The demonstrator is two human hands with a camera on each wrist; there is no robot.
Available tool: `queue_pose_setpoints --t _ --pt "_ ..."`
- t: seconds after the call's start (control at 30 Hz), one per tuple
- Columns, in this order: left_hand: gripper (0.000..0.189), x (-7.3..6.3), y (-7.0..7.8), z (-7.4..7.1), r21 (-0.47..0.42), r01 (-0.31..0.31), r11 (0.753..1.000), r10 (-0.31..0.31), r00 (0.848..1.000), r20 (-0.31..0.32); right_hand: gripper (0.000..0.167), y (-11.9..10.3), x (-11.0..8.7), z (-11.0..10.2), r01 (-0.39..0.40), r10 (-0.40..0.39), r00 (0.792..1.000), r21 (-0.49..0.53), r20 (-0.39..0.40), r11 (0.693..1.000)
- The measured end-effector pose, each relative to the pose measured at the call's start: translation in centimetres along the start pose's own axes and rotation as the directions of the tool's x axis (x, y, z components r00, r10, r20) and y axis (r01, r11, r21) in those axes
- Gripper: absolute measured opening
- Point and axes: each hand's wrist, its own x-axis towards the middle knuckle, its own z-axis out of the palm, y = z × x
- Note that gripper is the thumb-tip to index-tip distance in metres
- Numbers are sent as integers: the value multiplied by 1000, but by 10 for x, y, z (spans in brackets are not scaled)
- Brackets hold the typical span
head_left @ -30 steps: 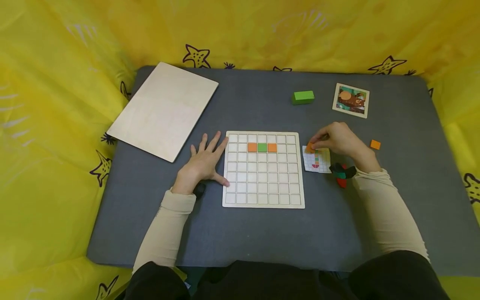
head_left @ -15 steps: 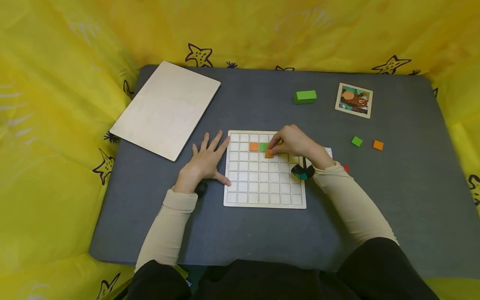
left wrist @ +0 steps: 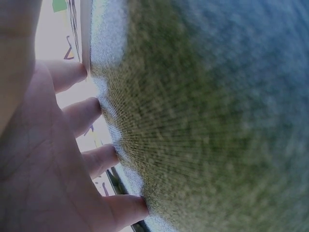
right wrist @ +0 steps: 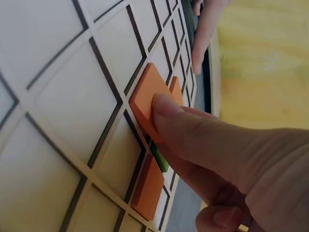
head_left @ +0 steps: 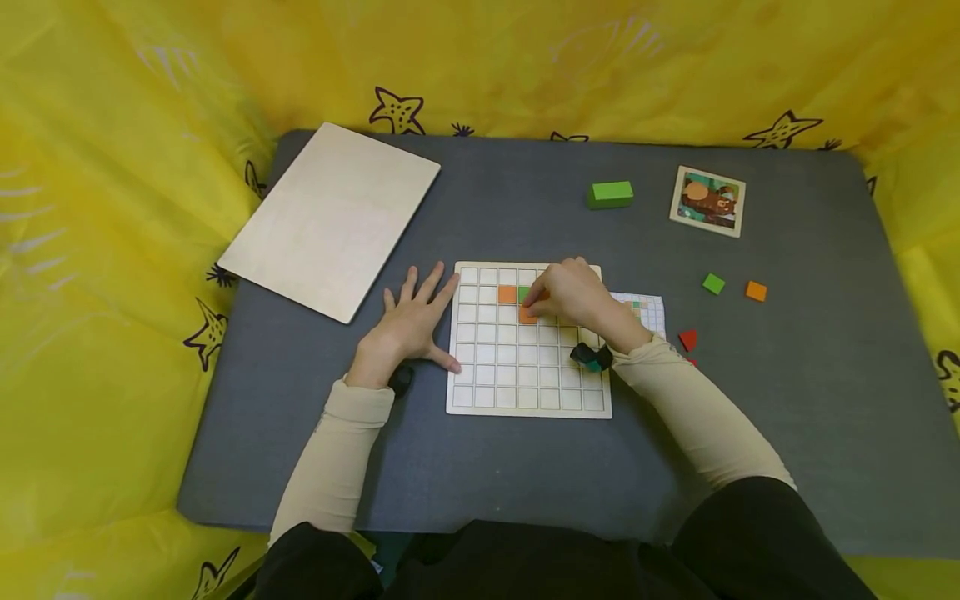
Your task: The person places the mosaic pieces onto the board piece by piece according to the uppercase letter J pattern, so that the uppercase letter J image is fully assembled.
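Note:
My right hand (head_left: pixel 576 298) pinches an orange square tile (right wrist: pixel 147 96) between thumb and fingers over the white gridded board (head_left: pixel 495 354). The tile overlaps the cell just below a green tile (right wrist: pixel 160 157) and looks tilted against the grid lines. That green tile sits in the second row, between an orange tile (head_left: pixel 507 294) on its left and another orange tile (right wrist: pixel 150 186) on its right, which the right hand mostly hides in the head view. My left hand (head_left: pixel 405 329) lies with spread fingers at the board's left edge, index fingertip and thumb tip right at the rim.
A gridded pattern card (head_left: pixel 652 307) lies right of the board, partly covered by the right hand. Farther right are a loose green tile (head_left: pixel 713 283), an orange tile (head_left: pixel 756 291) and red pieces (head_left: pixel 687 340). Behind stand a green block (head_left: pixel 611 195), a bear picture (head_left: pixel 707 201) and a plain panel (head_left: pixel 333 221).
My right hand has carried the orange tile left from the pattern card onto the board, then slightly nearer to me. The loose green tile has come into view. The left hand keeps its place.

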Motion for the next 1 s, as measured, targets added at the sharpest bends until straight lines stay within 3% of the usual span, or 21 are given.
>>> queue_pose_setpoints --t 0.13,0.37,0.6,0.8,1.0 --pt "146 0 1 0 2 -7 1000 7 1000 -6 10 -2 0 4 -1 0 1000 -48 -30 999" --pt "146 0 1 0 -6 -3 1000 3 1000 2 9 -4 -1 6 41 -42 999 -39 -33 998" --pt "146 0 0 0 -1 4 1000 -4 1000 3 10 19 -14 -4 88 -91 993 -43 -73 995" --pt "146 -1 1 0 -2 4 1000 -4 1000 -5 14 53 -38 -23 -17 11 994 -53 -111 998" --pt "145 -1 0 1 -11 -3 1000 3 1000 -13 17 84 -65 -37 -145 139 981 -37 -133 989"
